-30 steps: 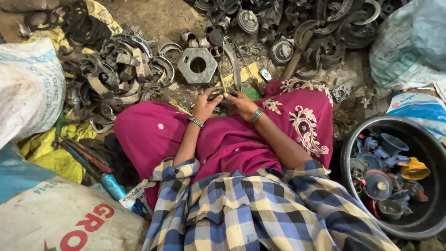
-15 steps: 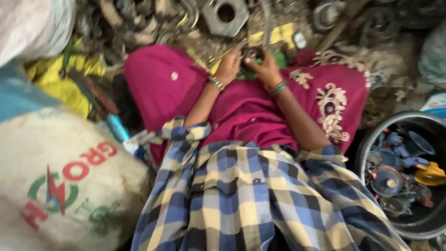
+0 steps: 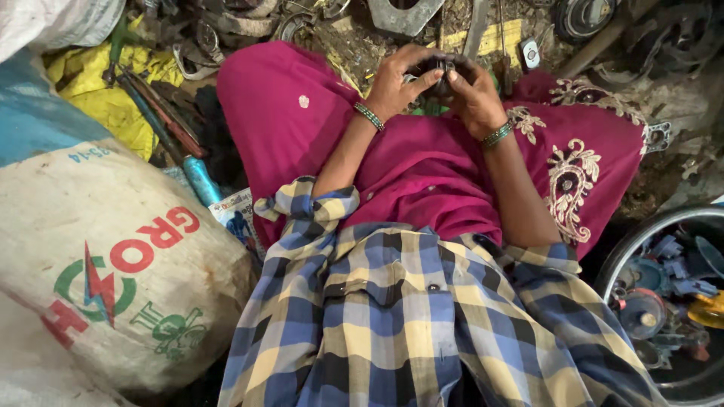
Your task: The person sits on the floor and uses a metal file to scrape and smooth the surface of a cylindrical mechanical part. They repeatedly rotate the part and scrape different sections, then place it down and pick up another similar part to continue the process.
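Both hands meet above the lap and close together around a small dark metal part [image 3: 437,75], which sits between the fingertips, held just over the magenta cloth [image 3: 422,166] that covers the knees. The left hand [image 3: 396,83] curls its fingers over the part from one side, a beaded green bangle at its wrist; the right hand [image 3: 475,94] clasps it from the other side, with a like bangle. The part is mostly hidden by the fingers, so its shape cannot be told. Just beyond the hands the floor is strewn with rusty scrap metal [image 3: 354,38], among it a grey hexagonal plate [image 3: 403,13]. To the person's left lies a white printed sack [image 3: 113,264] with a yellow sheet [image 3: 98,98] behind it. To the right a dark round tub [image 3: 641,234] holds blue plastic pieces [image 3: 671,256].
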The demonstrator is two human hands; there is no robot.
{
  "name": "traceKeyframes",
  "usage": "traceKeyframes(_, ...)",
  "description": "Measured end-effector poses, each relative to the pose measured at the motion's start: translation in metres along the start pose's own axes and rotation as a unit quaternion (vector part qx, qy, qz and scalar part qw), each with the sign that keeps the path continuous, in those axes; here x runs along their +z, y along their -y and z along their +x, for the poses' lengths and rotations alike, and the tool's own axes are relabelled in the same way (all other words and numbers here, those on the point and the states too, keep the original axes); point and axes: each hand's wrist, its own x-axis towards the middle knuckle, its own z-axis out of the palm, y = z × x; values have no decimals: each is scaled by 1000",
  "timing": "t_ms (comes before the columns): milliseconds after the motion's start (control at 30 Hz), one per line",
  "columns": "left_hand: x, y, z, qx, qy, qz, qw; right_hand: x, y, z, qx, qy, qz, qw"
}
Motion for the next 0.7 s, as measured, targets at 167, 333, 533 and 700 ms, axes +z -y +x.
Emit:
traceKeyframes(167, 6, 19, 0, -13, 6, 0, 1000, -10, -4, 1, 48, -35, -5, 998)
traceKeyframes(333, 6, 28, -3, -33, 7, -24, 999, -18, -16, 3, 84, -61, 54, 993)
traceKeyframes(533, 11, 30, -8, -113, -2, 15, 993, -19, -42, 10, 103, -167, -36, 980)
traceKeyframes(700, 10, 34, -11, -112, 4, 59, 992, -15, -50, 12, 136, -185, -47, 972)
